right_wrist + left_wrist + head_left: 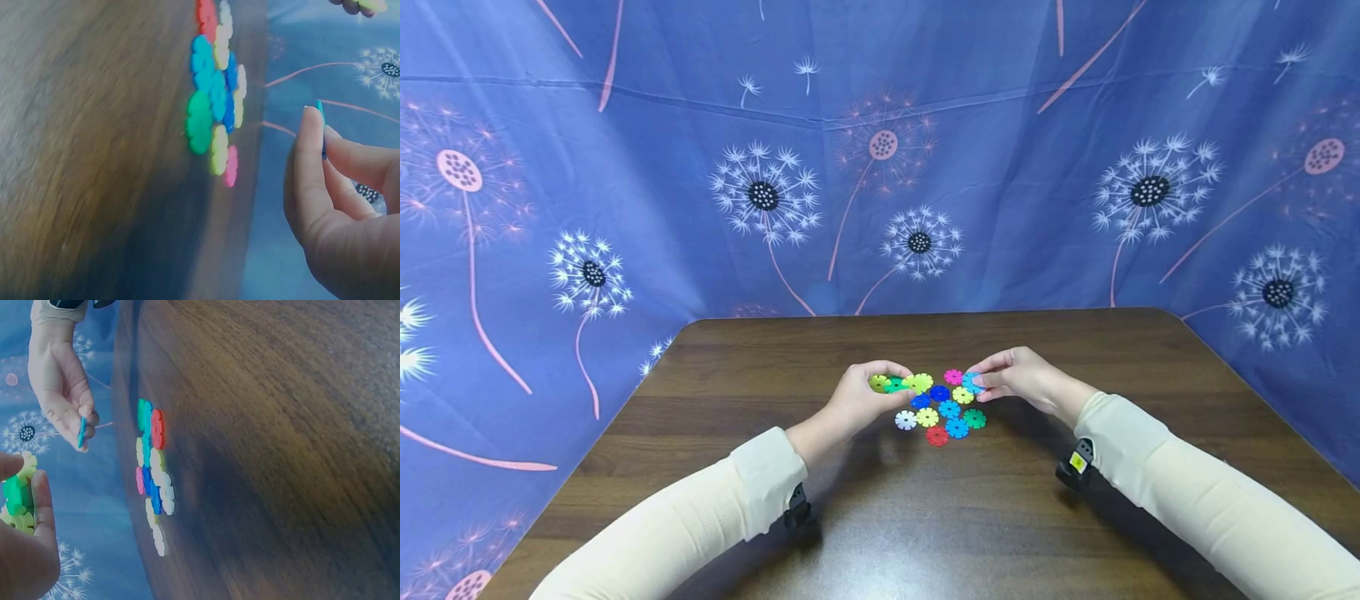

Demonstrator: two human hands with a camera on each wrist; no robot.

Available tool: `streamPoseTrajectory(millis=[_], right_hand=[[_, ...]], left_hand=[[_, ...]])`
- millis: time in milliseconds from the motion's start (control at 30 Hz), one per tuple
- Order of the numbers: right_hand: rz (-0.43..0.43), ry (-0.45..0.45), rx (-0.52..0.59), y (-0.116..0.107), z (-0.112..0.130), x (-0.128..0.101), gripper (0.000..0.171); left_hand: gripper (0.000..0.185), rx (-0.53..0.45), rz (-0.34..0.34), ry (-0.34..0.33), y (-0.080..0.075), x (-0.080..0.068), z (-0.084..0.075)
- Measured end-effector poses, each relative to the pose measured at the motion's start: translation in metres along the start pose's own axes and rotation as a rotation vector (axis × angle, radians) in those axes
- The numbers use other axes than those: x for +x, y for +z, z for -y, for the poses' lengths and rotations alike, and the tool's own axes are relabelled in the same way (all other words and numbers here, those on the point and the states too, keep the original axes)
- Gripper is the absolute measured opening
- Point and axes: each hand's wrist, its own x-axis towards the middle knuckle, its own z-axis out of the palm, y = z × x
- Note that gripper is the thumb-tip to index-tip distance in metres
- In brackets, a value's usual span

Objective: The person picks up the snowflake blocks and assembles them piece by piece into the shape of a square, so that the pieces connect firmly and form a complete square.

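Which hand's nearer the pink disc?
Right hand: just to the right of the pink disc, pinching a light-blue disc. Left hand: farther off, to the left.

No text is legible; the wrist camera bears an unreadable yellow sticker.

Head view bright, fairly sharp; pale glare on the near tabletop, soft shadows beside both sleeves. Wrist views dimmer, hazy, soft in detail; wood grain smeared, tabletop edge bowed in the left wrist view.
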Motion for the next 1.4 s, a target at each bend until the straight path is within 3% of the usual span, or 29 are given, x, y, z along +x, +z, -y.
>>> streamPoseTrajectory(millis=[567, 800, 1400], right_hand=[[0.126, -0.032, 0.103, 0.013, 0.017, -0.007, 0.048], [0.188, -0.058, 0.140, 0.019, 0.021, -0.009, 0.047], [0.224, -0.047, 0.145, 0.035, 0.026, -0.010, 0.047]], left_hand=[[0.024, -0.039, 0.010, -0.006, 0.002, 0.003, 0.004], [0.022, -0.069, 0.009, -0.015, 0.010, 0.021, 0.038], [0.018, -0.046, -0.033, 0.032, 0.010, 0.021, 0.040]])
